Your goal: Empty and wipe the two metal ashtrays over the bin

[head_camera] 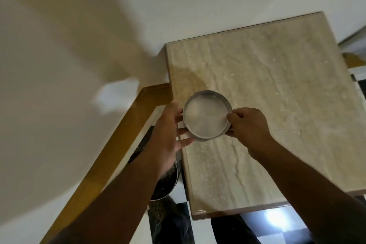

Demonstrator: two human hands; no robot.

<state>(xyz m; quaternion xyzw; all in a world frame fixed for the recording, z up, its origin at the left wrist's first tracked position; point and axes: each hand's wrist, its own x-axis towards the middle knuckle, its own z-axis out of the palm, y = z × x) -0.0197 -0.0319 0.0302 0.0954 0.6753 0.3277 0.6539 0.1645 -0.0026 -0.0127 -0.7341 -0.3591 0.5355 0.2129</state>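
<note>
A round metal ashtray (206, 117) with a pale, bare inside is held over the left part of a marble table (277, 95). My left hand (168, 130) supports its left side, fingers spread under the rim. My right hand (249, 125) pinches the right rim, with something thin and white, perhaps a tissue, just showing beneath the fingers. Below my left forearm sits a round metal bin (168, 186) with a dark inside and a perforated wall, mostly hidden by the arm. No second ashtray is in view.
The table stands against a white wall with a wooden skirting board (111, 154) running along the left. The floor below has black and white tiles (277, 222). The bin stands in the gap between the table and the skirting.
</note>
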